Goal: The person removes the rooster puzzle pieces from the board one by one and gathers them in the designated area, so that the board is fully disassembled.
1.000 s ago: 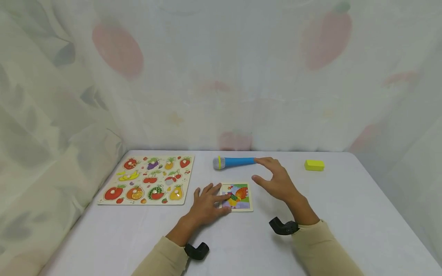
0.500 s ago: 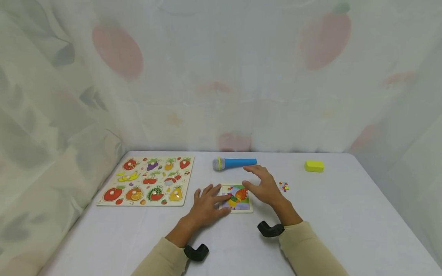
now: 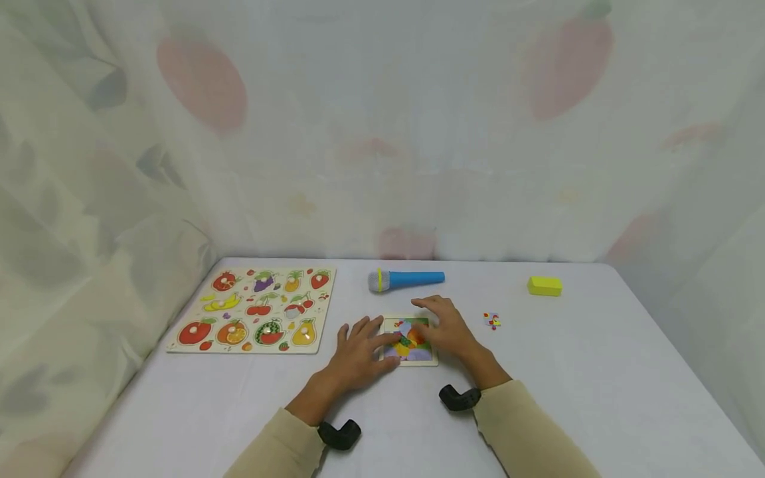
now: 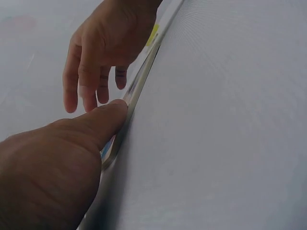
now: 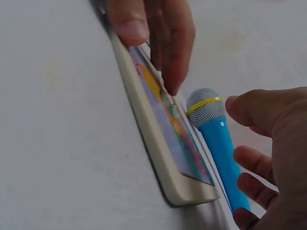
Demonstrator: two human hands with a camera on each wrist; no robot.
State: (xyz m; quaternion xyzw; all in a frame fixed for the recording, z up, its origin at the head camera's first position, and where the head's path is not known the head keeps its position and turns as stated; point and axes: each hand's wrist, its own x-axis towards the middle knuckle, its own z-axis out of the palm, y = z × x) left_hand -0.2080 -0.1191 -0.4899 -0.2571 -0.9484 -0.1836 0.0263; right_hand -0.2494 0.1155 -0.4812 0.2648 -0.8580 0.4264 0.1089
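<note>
Framed puzzle (image 3: 409,346) under spread left hand (image 3: 357,353), right hand (image 3: 452,333) above

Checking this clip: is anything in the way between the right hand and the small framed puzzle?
Nothing visible stands between the right hand and the framed puzzle. The left hand rests on the puzzle's left side, and the blue microphone lies beyond the puzzle, out of the way.

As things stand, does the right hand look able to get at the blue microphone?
Likely yes: the right hand looks open and holds nothing, and the blue microphone lies uncovered just beyond it, with nothing seen in between.
</note>
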